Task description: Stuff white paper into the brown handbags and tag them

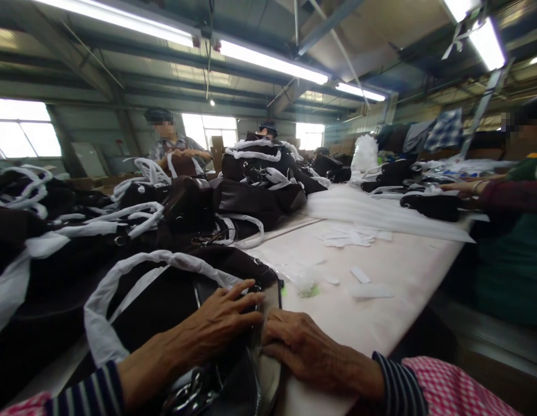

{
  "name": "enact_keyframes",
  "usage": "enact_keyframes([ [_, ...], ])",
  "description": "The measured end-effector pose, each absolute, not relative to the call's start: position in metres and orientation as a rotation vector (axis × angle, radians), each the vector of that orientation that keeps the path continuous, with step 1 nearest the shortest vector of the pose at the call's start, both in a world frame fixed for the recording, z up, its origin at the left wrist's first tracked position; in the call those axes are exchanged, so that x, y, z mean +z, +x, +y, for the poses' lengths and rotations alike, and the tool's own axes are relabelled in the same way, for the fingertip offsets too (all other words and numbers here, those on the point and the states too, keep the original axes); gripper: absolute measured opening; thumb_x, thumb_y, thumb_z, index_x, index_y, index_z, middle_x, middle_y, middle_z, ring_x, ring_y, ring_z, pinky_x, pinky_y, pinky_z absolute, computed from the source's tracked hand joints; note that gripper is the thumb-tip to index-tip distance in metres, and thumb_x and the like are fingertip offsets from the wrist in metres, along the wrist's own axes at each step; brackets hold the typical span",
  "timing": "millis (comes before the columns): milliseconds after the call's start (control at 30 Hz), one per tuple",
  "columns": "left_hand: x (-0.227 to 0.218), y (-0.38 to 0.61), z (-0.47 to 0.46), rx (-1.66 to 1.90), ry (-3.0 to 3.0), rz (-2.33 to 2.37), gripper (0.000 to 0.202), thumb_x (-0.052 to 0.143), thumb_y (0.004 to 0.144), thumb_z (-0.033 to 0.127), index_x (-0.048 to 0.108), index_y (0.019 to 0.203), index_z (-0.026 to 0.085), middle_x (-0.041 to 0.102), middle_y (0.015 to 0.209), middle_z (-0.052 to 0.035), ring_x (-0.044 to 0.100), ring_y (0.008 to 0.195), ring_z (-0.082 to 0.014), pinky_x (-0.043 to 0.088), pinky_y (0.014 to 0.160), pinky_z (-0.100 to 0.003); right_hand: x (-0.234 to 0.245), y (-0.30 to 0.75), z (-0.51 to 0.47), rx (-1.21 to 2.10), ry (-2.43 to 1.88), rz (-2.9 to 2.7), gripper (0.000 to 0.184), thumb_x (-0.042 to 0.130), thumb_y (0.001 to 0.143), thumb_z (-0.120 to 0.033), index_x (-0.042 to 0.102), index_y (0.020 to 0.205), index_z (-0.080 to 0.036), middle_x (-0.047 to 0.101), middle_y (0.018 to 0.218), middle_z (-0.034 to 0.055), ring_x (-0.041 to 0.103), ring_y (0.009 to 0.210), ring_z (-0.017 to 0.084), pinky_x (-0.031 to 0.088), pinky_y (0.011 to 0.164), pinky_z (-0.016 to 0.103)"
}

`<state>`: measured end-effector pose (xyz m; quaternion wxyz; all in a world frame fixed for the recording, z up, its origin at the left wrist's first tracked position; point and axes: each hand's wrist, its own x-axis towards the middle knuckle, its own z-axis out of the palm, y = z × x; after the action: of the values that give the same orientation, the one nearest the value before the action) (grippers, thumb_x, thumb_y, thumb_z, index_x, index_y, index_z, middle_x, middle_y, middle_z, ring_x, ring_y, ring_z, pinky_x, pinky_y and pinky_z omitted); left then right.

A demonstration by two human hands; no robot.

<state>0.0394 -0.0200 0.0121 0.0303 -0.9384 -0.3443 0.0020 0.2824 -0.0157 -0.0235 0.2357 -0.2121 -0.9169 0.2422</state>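
Observation:
A black handbag (225, 260) lies on the table in front of me, its beige lining (268, 370) showing along the right edge. White wrapping covers its handle (104, 289), which loops up to the left. Metal chain links (190, 393) show at the bottom, below my left forearm. My left hand (229, 315) lies on the bag near its opening, fingers stretched out and slightly apart. At the lined edge, my right hand (298, 346) has its fingers curled and pressed together on the rim of the bag. Its fingertips are partly hidden.
More black bags with wrapped handles (260, 196) are piled to the left and behind. White foam sheets (372, 211), paper slips (370, 290) and clear plastic (294, 271) lie on the table (407, 260). One co-worker's arm (502, 193) reaches in from the right; another person (177, 144) stands behind the pile.

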Motion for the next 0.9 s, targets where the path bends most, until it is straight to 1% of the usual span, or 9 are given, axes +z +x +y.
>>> enact_keyframes([
  [67, 0.017, 0.041, -0.022, -0.028, -2.967, -0.993, 0.04, 0.058, 0.098, 0.013, 0.059, 0.134, 0.032, 0.059, 0.147, -0.0006, 0.039, 0.145, -0.0292, 0.042, 0.105, -0.036, -0.025, 0.282, -0.015, 0.671, -0.56, -2.508, 0.006, 0.061, 0.098, -0.021, 0.061, 0.092, -0.02, 0.064, 0.098, 0.0024, 0.061, 0.092, 0.017, 0.047, 0.083, 0.026],
  [167, 0.026, 0.046, -0.026, -0.015, -2.976, -0.98, 0.032, 0.055, 0.099, 0.012, 0.063, 0.125, 0.03, 0.068, 0.134, 0.0013, 0.05, 0.134, -0.0265, 0.039, 0.102, -0.034, -0.026, 0.285, -0.012, 0.658, -0.586, -2.482, 0.003, 0.063, 0.097, -0.019, 0.063, 0.094, -0.02, 0.065, 0.099, 0.0021, 0.062, 0.091, 0.016, 0.047, 0.083, 0.025],
  [233, 0.029, 0.05, -0.028, 0.02, -2.934, -0.999, 0.024, 0.053, 0.099, 0.011, 0.065, 0.112, 0.028, 0.071, 0.122, 0.0013, 0.057, 0.119, -0.0259, 0.039, 0.094, -0.034, -0.026, 0.289, -0.005, 0.569, -0.676, -2.486, 0.005, 0.061, 0.097, -0.017, 0.064, 0.093, -0.019, 0.065, 0.097, 0.0023, 0.062, 0.088, 0.016, 0.047, 0.08, 0.025],
  [333, 0.03, 0.057, -0.029, 0.067, -2.88, -0.999, 0.019, 0.051, 0.099, 0.012, 0.063, 0.1, 0.026, 0.07, 0.107, 0.001, 0.058, 0.102, -0.0247, 0.038, 0.084, -0.035, -0.025, 0.296, 0.012, 0.264, -0.913, -2.556, 0.014, 0.053, 0.098, -0.012, 0.064, 0.09, -0.016, 0.065, 0.092, 0.0055, 0.06, 0.078, 0.017, 0.046, 0.07, 0.027],
  [433, 0.03, 0.061, -0.03, 0.072, -2.869, -0.985, 0.019, 0.052, 0.095, 0.011, 0.061, 0.1, 0.026, 0.066, 0.111, 0.0001, 0.056, 0.101, -0.025, 0.038, 0.083, -0.035, -0.027, 0.299, 0.034, -0.04, -1.032, -2.669, 0.021, 0.047, 0.094, -0.003, 0.064, 0.093, -0.014, 0.064, 0.092, 0.0086, 0.055, 0.068, 0.017, 0.04, 0.058, 0.029],
  [567, 0.035, 0.063, -0.032, 0.012, -2.881, -1.002, 0.025, 0.051, 0.089, 0.005, 0.061, 0.098, 0.026, 0.064, 0.115, 0.0015, 0.055, 0.106, -0.0247, 0.038, 0.087, -0.034, -0.028, 0.297, 0.055, -0.229, -0.854, -2.795, 0.02, 0.048, 0.09, -0.001, 0.063, 0.093, -0.014, 0.064, 0.091, 0.0089, 0.053, 0.065, 0.017, 0.033, 0.054, 0.028],
  [633, 0.039, 0.064, -0.033, 0.002, -2.89, -1.016, 0.026, 0.049, 0.089, 0.004, 0.061, 0.095, 0.025, 0.065, 0.109, 0.0022, 0.055, 0.104, -0.024, 0.038, 0.087, -0.034, -0.024, 0.297, 0.061, -0.283, -0.745, -2.851, 0.018, 0.049, 0.092, -0.003, 0.063, 0.089, -0.015, 0.064, 0.088, 0.007, 0.053, 0.065, 0.016, 0.032, 0.055, 0.028],
  [767, 0.043, 0.06, -0.034, -0.001, -2.901, -1.077, 0.023, 0.044, 0.092, 0.005, 0.058, 0.09, 0.024, 0.065, 0.096, 0.0009, 0.056, 0.09, -0.0221, 0.038, 0.077, -0.032, -0.012, 0.297, 0.066, -0.39, -0.564, -2.92, 0.021, 0.047, 0.099, -0.008, 0.061, 0.085, -0.017, 0.064, 0.089, 0.0055, 0.054, 0.067, 0.016, 0.035, 0.058, 0.029],
  [900, 0.036, 0.051, -0.034, -0.032, -2.92, -1.142, 0.019, 0.046, 0.095, 0.006, 0.055, 0.09, 0.022, 0.064, 0.097, 0.0001, 0.057, 0.082, -0.0192, 0.036, 0.07, -0.031, -0.003, 0.295, 0.064, -0.487, -0.442, -2.987, 0.026, 0.044, 0.102, -0.011, 0.059, 0.081, -0.016, 0.063, 0.085, 0.0066, 0.058, 0.075, 0.019, 0.04, 0.064, 0.03],
])
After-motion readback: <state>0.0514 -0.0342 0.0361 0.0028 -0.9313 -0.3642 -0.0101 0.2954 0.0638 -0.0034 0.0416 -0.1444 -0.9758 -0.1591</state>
